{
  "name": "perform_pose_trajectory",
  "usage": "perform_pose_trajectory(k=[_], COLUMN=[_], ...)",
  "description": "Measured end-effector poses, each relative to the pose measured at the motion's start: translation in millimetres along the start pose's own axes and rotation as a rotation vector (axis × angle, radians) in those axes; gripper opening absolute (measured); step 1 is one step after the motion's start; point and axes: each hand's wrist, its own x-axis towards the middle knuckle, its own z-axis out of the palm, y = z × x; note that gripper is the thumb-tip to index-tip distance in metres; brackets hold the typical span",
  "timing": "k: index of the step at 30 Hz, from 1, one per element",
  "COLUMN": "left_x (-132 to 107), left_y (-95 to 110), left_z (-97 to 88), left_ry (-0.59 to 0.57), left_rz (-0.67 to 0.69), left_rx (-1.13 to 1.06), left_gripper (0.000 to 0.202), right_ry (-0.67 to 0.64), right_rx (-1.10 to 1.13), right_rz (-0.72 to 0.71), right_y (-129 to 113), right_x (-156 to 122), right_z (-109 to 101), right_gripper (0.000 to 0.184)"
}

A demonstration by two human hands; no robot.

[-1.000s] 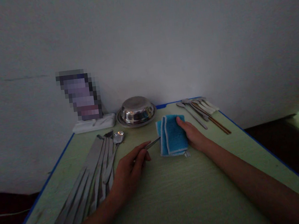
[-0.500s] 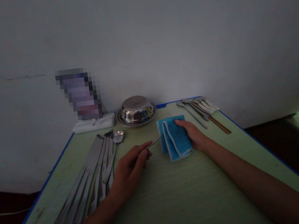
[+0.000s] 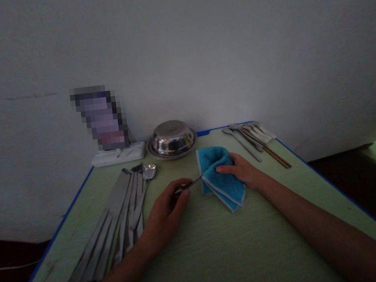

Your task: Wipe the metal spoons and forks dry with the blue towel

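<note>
My left hand (image 3: 169, 212) is closed around a thin metal piece of cutlery (image 3: 196, 180), pointing right. Its far end is hidden in a folded blue cloth (image 3: 220, 179) with pale edging, so I cannot tell its kind. Thumb and fingers of my right hand (image 3: 245, 171) pinch the cloth around that end, above the table. Left of my left hand lies a row of metal cutlery (image 3: 106, 234), with a spoon (image 3: 149, 171) at its top end.
An upturned steel bowl (image 3: 173, 136) rests on a steel plate near the wall. Beside it, a blurred-out phone (image 3: 104, 121) leans on a white stand (image 3: 119, 154). Spoons (image 3: 241, 144), brown chopsticks (image 3: 276, 154) and white-handled cutlery (image 3: 260, 132) lie at the back right of the green table (image 3: 228, 254).
My right hand has folded the cloth over the cutlery's end, and the cloth's lower corner now hangs to the right. My left hand has tilted, showing more of the handle.
</note>
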Motion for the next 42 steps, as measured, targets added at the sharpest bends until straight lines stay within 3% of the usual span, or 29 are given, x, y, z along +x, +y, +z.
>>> perform_pose_trajectory(k=[4,9,17,32,42], left_x=[1,0,-4,-3,-3], left_y=[-4,-5,-1,-3,-3], left_z=[2.3,4.3,4.8,5.4,3.5], left_ry=[-0.050,-0.058,0.016,-0.086,-0.025], left_rz=[0.024,0.058,0.015,0.022,0.014], left_rx=[0.097,0.156,0.162,0.136,0.160], left_gripper=[0.030,0.026,0.020,0.026,0.026], right_ry=[-0.020,-0.052,-0.055,-0.158,-0.214], right_rx=[-0.077,-0.095,0.048,0.162,0.186], right_rz=[-0.060,-0.069,-0.030,-0.057,-0.065], right_y=[-2,-5,1,7,9], right_x=[0,-1,0,4,3], right_z=[2,4,-2,-8,-11], right_gripper=[0.040,0.039,0.033,0.045,0.050])
